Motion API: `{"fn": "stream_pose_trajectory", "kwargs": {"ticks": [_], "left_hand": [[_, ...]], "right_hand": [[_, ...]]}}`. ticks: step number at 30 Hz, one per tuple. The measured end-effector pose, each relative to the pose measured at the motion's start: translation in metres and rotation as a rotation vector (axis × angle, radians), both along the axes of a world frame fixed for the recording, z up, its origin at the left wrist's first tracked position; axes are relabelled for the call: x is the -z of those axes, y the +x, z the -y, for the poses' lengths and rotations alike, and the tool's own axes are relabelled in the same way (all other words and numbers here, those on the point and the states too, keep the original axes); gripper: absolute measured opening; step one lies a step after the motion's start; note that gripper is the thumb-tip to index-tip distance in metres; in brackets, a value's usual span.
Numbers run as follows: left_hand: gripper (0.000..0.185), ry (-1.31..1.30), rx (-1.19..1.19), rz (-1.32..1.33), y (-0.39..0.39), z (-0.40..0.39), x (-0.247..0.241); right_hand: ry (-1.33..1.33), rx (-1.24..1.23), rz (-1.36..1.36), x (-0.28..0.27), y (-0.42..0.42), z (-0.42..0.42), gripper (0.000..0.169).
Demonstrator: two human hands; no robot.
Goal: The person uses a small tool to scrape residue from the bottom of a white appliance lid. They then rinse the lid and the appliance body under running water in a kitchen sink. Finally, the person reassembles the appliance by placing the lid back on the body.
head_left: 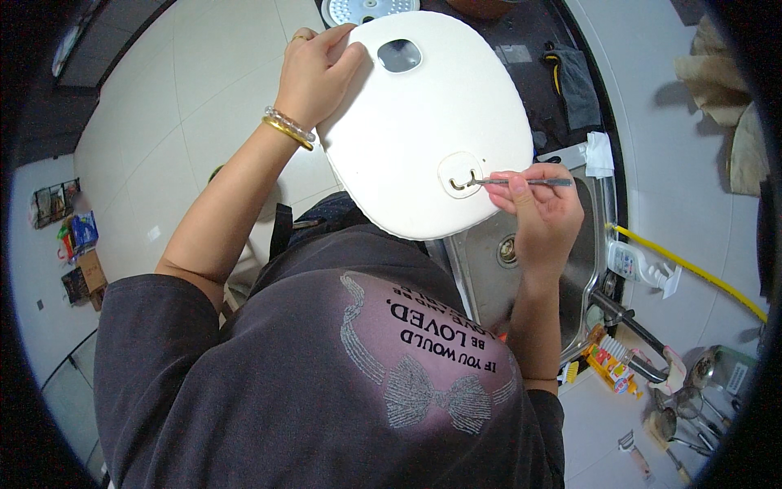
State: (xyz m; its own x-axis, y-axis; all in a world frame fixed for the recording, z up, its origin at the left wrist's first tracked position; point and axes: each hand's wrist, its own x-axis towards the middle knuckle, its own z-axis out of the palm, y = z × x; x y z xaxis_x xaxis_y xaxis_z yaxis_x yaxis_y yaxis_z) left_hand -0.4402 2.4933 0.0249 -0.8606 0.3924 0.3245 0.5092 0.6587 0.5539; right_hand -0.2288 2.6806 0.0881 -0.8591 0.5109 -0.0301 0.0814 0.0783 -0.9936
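My left hand [317, 73] grips the left edge of a white, rounded padded panel [415, 122] with a scalloped rim, thumb on its face. Near the top of the panel is a dark glossy rounded window [399, 55]. Lower down sits a rounded plate [459, 175] with a curved slot. Between the thumb and fingers of my right hand [540, 202] is a thin metal tool [531, 181], whose tip is at the slot. The tool's exact kind cannot be told. Part of the panel hangs over the sink's near edge.
A steel sink [489, 263] lies under my right forearm. On the dark counter is a grey cloth [577, 85]. Along the wall side are a white spray bottle [638, 266], a yellow hose [690, 263], a faucet [635, 327] and several kitchen utensils [687, 415]. A perforated metal disc [366, 9] is at the top.
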Motion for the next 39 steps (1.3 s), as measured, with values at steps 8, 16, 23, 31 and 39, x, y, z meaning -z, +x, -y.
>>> {"fn": "stream_pose_trajectory", "kwargs": {"ticks": [8, 16, 23, 31, 39], "left_hand": [[0.043, -0.007, 0.004, -0.023, -0.002, 0.001, 0.003], [0.042, -0.009, 0.016, -0.027, -0.002, 0.001, 0.001], [0.043, -0.004, 0.004, -0.023, -0.001, 0.001, 0.001], [0.043, 0.012, 0.017, -0.032, -0.003, 0.001, 0.002], [0.044, 0.03, -0.013, 0.036, 0.0, -0.002, -0.004]], "right_hand": [[0.134, 0.087, -0.106, -0.013, 0.001, 0.002, 0.012], [0.216, 0.104, -0.121, -0.002, 0.004, 0.007, 0.013], [0.478, 0.064, -0.089, -0.005, 0.005, 0.011, 0.012], [0.515, 0.047, 0.091, -0.005, -0.005, 0.022, 0.009], [0.03, 0.092, 0.063, -0.004, -0.012, 0.012, 0.011]]}}
